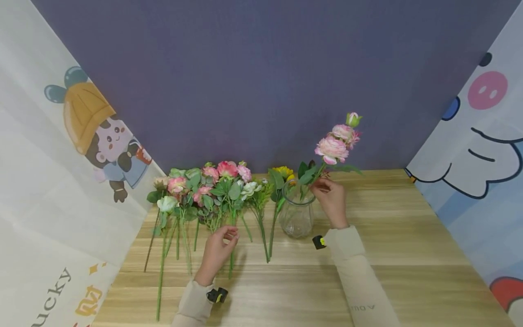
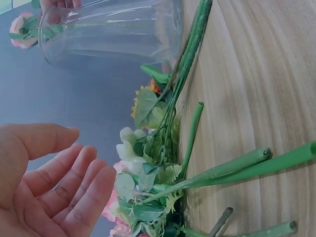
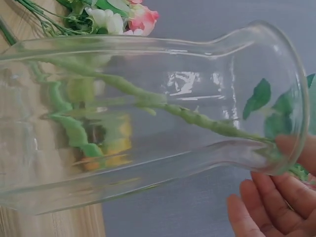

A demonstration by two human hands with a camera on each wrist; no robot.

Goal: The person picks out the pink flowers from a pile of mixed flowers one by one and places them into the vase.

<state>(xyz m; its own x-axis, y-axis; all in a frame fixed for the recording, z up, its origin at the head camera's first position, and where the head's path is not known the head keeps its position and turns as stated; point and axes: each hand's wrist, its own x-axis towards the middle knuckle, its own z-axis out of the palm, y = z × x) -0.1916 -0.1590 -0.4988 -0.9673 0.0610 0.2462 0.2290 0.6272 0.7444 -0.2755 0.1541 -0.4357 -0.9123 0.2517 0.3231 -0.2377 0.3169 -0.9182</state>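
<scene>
Right hand (image 1: 332,202) pinched pink-white ruffled flower spray (image 1: 333,148), green stem (image 3: 192,117) inside clear round-rimmed glass vase (image 1: 297,220); left hand (image 1: 218,252) empty, fingers loosely bent.

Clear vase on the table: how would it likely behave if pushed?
The clear vase looks like glass, so it is probably stiff and could break if knocked over. Its smooth, shiny wall may feel slippery. With the pink flower leaning out above the rim, a push up high might tip it more readily than one near the base.
</scene>
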